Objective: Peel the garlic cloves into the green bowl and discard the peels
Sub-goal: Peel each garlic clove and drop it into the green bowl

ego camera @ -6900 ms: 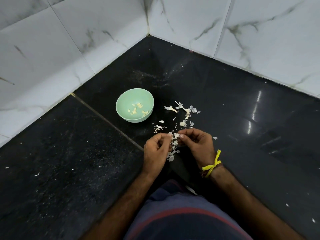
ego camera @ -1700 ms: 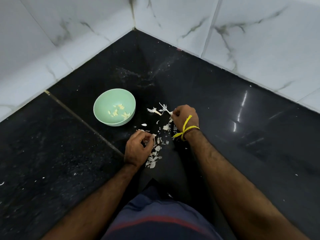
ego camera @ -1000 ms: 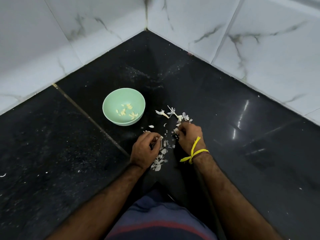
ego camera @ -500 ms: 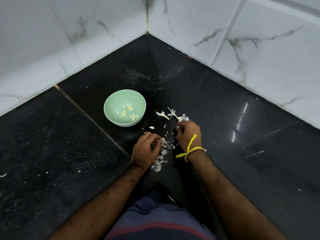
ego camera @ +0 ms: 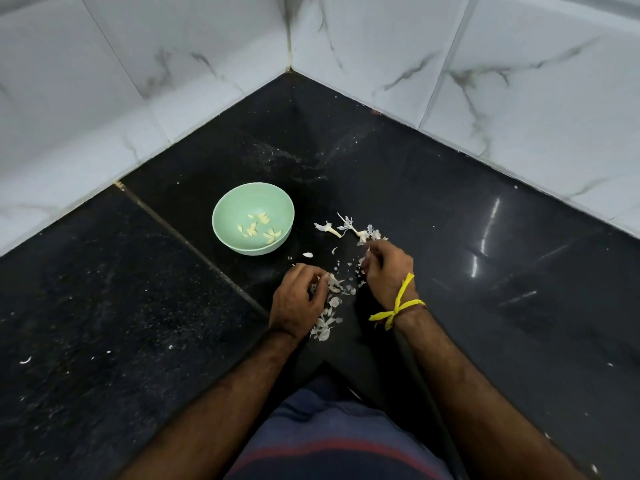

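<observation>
Several pale peeled garlic cloves [ego camera: 258,228] in green bowl [ego camera: 225,216]; both hands seemingly pinching papery white peels [ego camera: 334,289].

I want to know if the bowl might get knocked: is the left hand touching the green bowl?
Apart. The head view shows bare black floor between the left hand and the green bowl.

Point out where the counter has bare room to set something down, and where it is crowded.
Free: the dark counter right of the right hand, up to the marble wall; the back corner behind the green bowl; the slab left of the seam, only specked. Crowded: garlic peels litter the strip between the left hand, the right hand and the bowl.
</observation>
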Demonstrator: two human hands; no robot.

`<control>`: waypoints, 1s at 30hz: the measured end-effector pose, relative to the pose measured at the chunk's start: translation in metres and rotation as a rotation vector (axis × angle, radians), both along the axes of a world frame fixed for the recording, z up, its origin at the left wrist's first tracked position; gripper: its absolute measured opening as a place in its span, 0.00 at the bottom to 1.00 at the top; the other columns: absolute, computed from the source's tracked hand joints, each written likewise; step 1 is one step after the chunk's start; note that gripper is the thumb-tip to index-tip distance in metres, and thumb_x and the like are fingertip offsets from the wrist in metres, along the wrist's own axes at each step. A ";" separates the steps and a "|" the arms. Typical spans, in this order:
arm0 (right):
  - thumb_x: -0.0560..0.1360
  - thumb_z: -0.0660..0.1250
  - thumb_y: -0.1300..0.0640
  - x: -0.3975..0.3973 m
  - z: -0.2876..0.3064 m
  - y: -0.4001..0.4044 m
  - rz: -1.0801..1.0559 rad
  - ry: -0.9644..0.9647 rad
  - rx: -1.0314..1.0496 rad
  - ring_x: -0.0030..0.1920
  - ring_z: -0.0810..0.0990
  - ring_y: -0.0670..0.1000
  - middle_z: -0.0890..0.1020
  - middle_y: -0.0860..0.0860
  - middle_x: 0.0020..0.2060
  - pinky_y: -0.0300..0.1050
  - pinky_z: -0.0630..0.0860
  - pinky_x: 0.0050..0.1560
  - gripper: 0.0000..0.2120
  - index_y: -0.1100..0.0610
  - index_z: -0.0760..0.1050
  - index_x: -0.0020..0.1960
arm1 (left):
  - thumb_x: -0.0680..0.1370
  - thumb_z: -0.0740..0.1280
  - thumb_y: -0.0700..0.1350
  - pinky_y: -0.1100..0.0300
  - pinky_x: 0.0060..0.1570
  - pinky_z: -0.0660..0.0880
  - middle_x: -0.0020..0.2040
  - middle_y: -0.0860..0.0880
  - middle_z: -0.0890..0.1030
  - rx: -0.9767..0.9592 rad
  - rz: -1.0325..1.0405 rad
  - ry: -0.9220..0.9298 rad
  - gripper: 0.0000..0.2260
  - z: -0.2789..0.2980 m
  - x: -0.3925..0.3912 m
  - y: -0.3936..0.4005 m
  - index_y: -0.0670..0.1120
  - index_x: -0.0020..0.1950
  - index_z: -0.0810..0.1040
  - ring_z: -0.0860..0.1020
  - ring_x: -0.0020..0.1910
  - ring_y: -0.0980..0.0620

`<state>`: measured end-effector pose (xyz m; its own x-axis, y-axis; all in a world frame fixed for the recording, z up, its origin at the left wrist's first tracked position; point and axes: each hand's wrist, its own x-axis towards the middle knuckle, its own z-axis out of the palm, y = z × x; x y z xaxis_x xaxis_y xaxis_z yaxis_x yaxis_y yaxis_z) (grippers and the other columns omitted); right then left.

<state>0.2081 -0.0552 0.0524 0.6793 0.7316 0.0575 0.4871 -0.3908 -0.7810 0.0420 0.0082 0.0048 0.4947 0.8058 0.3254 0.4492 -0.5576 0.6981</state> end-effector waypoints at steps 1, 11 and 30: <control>0.77 0.63 0.67 -0.002 0.002 -0.006 -0.014 0.061 0.005 0.35 0.83 0.52 0.83 0.52 0.35 0.44 0.80 0.41 0.08 0.59 0.79 0.46 | 0.81 0.67 0.49 0.62 0.46 0.73 0.45 0.54 0.79 -0.002 -0.003 0.000 0.08 0.000 0.000 0.000 0.47 0.46 0.79 0.76 0.45 0.54; 0.75 0.72 0.62 -0.014 0.010 -0.036 -0.086 0.511 0.060 0.32 0.82 0.51 0.85 0.57 0.35 0.43 0.81 0.33 0.03 0.58 0.81 0.43 | 0.75 0.76 0.42 0.56 0.45 0.76 0.43 0.51 0.80 0.006 0.068 -0.042 0.05 0.004 -0.003 -0.007 0.44 0.44 0.81 0.78 0.43 0.50; 0.71 0.74 0.64 -0.021 0.001 -0.045 0.055 0.377 -0.275 0.31 0.83 0.50 0.85 0.53 0.32 0.44 0.83 0.36 0.07 0.53 0.84 0.37 | 0.78 0.70 0.48 0.56 0.47 0.76 0.44 0.51 0.80 -0.020 -0.058 -0.028 0.07 -0.006 -0.012 -0.025 0.46 0.45 0.81 0.78 0.46 0.51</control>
